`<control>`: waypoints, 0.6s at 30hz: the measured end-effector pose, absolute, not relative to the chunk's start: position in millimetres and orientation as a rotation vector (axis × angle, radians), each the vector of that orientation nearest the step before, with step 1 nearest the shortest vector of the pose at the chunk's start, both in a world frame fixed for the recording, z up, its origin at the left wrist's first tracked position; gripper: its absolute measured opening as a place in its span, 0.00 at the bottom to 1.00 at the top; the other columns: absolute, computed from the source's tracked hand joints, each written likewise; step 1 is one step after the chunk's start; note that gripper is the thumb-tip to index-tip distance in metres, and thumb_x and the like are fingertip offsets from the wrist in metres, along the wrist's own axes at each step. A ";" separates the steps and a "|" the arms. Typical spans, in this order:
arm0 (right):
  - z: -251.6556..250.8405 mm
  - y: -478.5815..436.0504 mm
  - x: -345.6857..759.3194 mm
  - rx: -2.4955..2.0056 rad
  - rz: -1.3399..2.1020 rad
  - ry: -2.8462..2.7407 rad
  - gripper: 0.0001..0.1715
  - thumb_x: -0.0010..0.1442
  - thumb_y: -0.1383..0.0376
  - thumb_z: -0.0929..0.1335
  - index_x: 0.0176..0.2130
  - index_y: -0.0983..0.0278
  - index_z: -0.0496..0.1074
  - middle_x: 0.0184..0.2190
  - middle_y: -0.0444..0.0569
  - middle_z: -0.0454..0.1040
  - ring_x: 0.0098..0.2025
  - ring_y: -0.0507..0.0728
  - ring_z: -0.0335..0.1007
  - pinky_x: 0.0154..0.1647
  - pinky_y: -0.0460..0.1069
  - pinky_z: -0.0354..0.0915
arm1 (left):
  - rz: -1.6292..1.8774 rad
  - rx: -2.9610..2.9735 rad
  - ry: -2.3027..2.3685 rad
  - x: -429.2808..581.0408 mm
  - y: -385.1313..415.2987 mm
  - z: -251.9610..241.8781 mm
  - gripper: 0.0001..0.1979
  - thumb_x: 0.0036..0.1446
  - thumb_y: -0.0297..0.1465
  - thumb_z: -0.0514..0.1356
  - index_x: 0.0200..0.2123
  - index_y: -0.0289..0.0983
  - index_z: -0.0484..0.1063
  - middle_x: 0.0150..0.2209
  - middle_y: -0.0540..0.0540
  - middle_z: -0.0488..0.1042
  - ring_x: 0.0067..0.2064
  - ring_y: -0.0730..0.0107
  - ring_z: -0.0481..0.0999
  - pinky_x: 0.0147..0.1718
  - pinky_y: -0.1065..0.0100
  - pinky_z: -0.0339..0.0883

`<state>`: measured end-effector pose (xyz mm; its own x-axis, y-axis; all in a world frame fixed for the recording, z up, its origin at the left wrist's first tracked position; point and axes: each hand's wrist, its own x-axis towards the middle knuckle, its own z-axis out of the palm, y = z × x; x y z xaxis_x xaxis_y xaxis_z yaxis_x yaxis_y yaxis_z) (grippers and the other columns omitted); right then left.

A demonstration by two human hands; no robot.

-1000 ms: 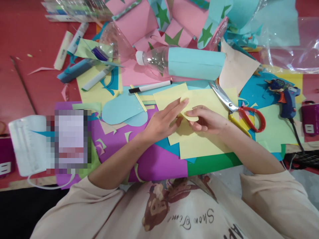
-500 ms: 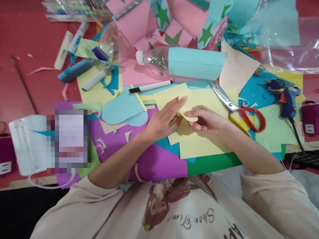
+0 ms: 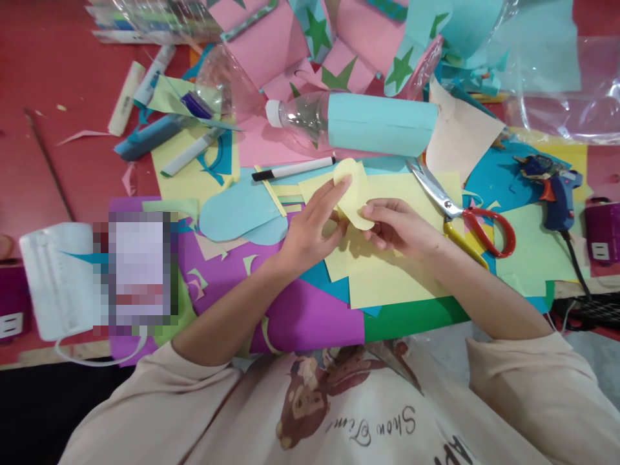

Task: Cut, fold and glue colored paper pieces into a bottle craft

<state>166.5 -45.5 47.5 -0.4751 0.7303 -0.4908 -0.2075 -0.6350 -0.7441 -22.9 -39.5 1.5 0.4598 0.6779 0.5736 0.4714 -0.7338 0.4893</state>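
A yellow paper cutout [image 3: 356,200] with rounded ends is held between my two hands, above yellow paper sheets [image 3: 402,278]. My left hand [image 3: 314,223] grips its left side, fingers along the upper part. My right hand [image 3: 400,226] pinches its lower right end between thumb and fingers. To the right of my right hand lie scissors [image 3: 455,206] with one red and one yellow handle, blades slightly apart. Left of my left hand rest light blue rounded paper cutouts [image 3: 227,210]. A black-and-white marker [image 3: 293,169] lies beyond my hands.
A plastic bottle [image 3: 382,123] wrapped in light blue paper lies on its side at the back. A blue glue gun [image 3: 557,194] stands at the right. Several markers [image 3: 126,97] lie at the upper left, and a blurred-out device [image 3: 140,271] sits at the left over purple paper [image 3: 310,313].
The yellow cutout has turned to face me more fully, its rounded upper end now showing above my left fingers. Both hands have shifted only slightly.
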 end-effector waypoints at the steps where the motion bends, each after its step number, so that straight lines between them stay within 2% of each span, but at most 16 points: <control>1: 48.1 -46.0 165.9 -1.137 2.079 -0.845 0.23 0.52 0.56 0.74 0.22 0.64 0.60 0.17 0.43 0.71 0.14 0.44 0.60 0.11 0.40 0.48 | 1.143 2.434 0.989 -22.9 -39.1 0.8 0.29 0.66 0.32 0.50 0.68 0.43 0.46 0.62 0.41 0.65 0.61 0.62 0.68 0.38 0.75 0.75; 7: 49.6 -47.5 165.2 -1.228 1.900 -0.957 0.24 0.52 0.55 0.74 0.21 0.64 0.60 0.14 0.39 0.67 0.14 0.44 0.62 0.12 0.39 0.48 | 1.128 2.339 0.918 -22.0 -37.9 0.8 0.29 0.66 0.33 0.51 0.68 0.44 0.46 0.64 0.42 0.63 0.61 0.63 0.68 0.41 0.75 0.75; 14: 48.9 -47.1 165.3 -1.256 1.909 -0.981 0.24 0.52 0.55 0.74 0.20 0.64 0.60 0.15 0.42 0.69 0.13 0.44 0.60 0.12 0.40 0.47 | 1.060 2.376 0.954 -23.0 -39.2 2.3 0.31 0.64 0.29 0.51 0.68 0.46 0.46 0.63 0.45 0.65 0.63 0.63 0.66 0.51 0.71 0.71; 18: 48.2 -46.9 166.8 -1.251 1.922 -0.997 0.24 0.52 0.56 0.74 0.20 0.64 0.60 0.15 0.42 0.69 0.13 0.44 0.60 0.12 0.40 0.47 | 1.065 2.375 0.966 -22.9 -40.3 2.1 0.32 0.62 0.27 0.52 0.67 0.46 0.47 0.62 0.46 0.66 0.63 0.64 0.67 0.52 0.72 0.70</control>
